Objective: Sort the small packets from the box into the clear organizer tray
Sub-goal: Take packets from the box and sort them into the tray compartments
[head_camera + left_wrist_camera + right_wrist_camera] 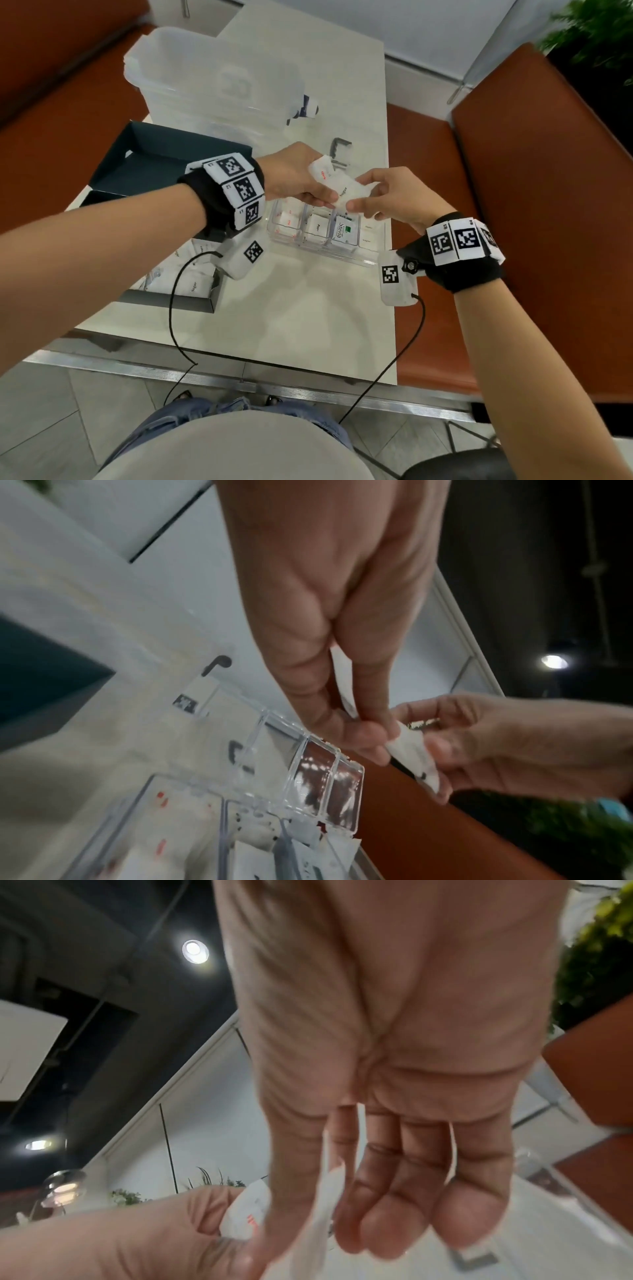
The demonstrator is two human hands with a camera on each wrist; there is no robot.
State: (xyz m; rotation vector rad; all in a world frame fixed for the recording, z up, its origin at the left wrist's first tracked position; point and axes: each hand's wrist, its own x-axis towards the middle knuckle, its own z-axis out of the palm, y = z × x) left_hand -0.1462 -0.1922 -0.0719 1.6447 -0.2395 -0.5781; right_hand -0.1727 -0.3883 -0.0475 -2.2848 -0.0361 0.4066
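A: Which step is in hand?

B: Taken left to right: the dark box [191, 294] lies open at the table's [291, 325] left edge, a few packets left in it, one marked Sugar. Just beyond it, the left hand [294, 178] is closed on a small bunch of white packets [325, 174], held above the clear organizer tray [322, 240]. A Sugar packet [352, 193] is pinched by the right hand [387, 198] between thumb and fingertips and appears to be being drawn from that bunch. So a sorting step is judged to be under way.

A: What is called for next?

B: The pinched packet should be separated cleanly, its label matched, then lowered into the compartment of like packets. A Sugar label is seen in the rightmost compartment, so that one is favoured.

A: And the counts?

B: One box, one tray. Four front compartments are counted, each holding packets: red-printed, black-printed, Stevia, Sugar. How many packets are held in the bunch cannot be told; at least two are seen.
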